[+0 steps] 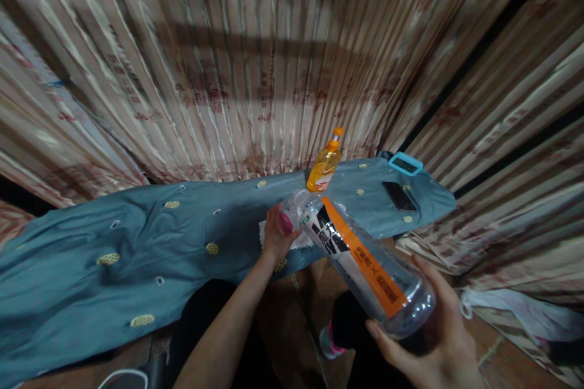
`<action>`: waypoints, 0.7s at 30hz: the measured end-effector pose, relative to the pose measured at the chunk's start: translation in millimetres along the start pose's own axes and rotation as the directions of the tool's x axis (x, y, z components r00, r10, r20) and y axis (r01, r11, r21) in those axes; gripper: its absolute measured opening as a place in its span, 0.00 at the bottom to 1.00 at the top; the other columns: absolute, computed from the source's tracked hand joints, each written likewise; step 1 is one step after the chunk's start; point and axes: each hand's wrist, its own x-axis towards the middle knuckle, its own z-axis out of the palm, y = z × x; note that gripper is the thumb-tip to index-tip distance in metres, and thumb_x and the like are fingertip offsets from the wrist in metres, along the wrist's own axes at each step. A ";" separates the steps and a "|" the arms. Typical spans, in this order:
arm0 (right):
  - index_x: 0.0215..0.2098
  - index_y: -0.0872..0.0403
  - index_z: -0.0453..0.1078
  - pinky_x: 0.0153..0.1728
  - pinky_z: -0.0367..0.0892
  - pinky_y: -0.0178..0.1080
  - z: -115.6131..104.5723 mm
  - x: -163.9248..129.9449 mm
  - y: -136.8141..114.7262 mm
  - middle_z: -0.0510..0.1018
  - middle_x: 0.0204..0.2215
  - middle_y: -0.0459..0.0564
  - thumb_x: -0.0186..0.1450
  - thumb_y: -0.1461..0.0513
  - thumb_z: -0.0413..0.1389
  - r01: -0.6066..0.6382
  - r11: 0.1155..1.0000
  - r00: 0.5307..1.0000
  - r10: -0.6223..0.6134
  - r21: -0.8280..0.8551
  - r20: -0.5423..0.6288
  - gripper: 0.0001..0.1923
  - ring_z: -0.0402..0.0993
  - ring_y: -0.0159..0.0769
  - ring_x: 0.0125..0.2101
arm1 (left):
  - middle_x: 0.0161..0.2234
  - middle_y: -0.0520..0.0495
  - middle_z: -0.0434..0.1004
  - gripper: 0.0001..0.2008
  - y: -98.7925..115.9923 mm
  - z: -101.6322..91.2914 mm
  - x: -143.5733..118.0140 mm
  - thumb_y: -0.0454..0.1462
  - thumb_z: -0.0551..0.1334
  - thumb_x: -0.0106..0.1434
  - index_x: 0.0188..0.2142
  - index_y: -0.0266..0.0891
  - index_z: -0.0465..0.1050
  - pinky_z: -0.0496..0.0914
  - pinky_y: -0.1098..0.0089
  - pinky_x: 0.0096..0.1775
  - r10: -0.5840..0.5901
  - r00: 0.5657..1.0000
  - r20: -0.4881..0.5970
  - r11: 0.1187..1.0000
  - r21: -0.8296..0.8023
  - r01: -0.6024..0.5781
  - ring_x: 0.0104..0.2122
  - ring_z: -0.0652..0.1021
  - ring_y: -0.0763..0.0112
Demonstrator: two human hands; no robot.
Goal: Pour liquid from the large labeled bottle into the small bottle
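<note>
My right hand is wrapped round the base of a large clear plastic bottle with an orange, black and white label. The bottle is tilted, its neck pointing up and left toward my left hand. Closed round a small clear container with a pink part is my left hand. The bottle's neck meets or overlaps this container; I cannot tell whether they touch. Beneath them lies a white cloth or paper, partly covered. Just behind stands an orange pump bottle holding yellow-orange liquid.
A blue-green cloth with pineapple prints covers the long low surface. Toward its right end lie a black phone and a light-blue-framed device. Patterned curtains hang behind and to the right. A white cable shows at the lower left.
</note>
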 end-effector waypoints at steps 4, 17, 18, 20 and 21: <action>0.73 0.46 0.54 0.51 0.76 0.37 -2.3 0.7 4.5 0.69 0.65 0.53 0.62 0.46 0.67 0.026 0.999 1.000 -0.025 -0.030 0.009 0.47 0.74 0.40 0.58 | 0.57 0.39 0.73 0.40 -0.4 0.2 -0.4 0.37 0.77 0.46 0.58 0.41 0.68 0.69 0.46 0.63 -0.017 1.000 0.001 1.000 0.009 0.017 0.59 0.75 0.47; 0.75 0.49 0.51 0.49 0.78 0.35 -8.2 3.6 21.5 0.71 0.63 0.56 0.61 0.49 0.68 0.190 0.974 0.981 -0.184 -0.119 0.065 0.51 0.79 0.39 0.54 | 0.56 0.40 0.74 0.39 5.4 -3.3 0.8 0.37 0.77 0.46 0.58 0.42 0.68 0.66 0.43 0.65 -0.008 1.000 0.030 0.999 0.039 0.007 0.59 0.74 0.46; 0.75 0.49 0.51 0.49 0.78 0.35 -8.4 3.6 21.5 0.71 0.63 0.56 0.61 0.49 0.68 0.194 0.974 0.980 -0.187 -0.114 0.065 0.51 0.79 0.40 0.53 | 0.56 0.41 0.74 0.39 5.0 -3.1 0.6 0.37 0.77 0.46 0.58 0.43 0.68 0.66 0.43 0.65 -0.005 1.000 0.026 0.999 0.035 0.004 0.59 0.74 0.46; 0.75 0.49 0.51 0.47 0.79 0.36 -9.0 3.6 21.5 0.71 0.62 0.57 0.61 0.50 0.69 0.204 0.973 0.978 -0.196 -0.112 0.073 0.51 0.80 0.41 0.52 | 0.56 0.42 0.74 0.39 3.8 -2.2 0.2 0.37 0.77 0.46 0.57 0.43 0.68 0.67 0.43 0.64 -0.003 1.000 0.014 1.000 0.030 0.002 0.59 0.74 0.46; 0.75 0.49 0.51 0.47 0.79 0.36 -9.3 3.6 21.5 0.71 0.62 0.58 0.61 0.50 0.69 0.208 0.971 0.977 -0.199 -0.116 0.077 0.51 0.81 0.41 0.51 | 0.55 0.42 0.74 0.39 3.1 -1.7 0.0 0.37 0.77 0.46 0.57 0.44 0.68 0.68 0.43 0.64 -0.002 1.000 0.008 1.000 0.028 0.002 0.59 0.74 0.46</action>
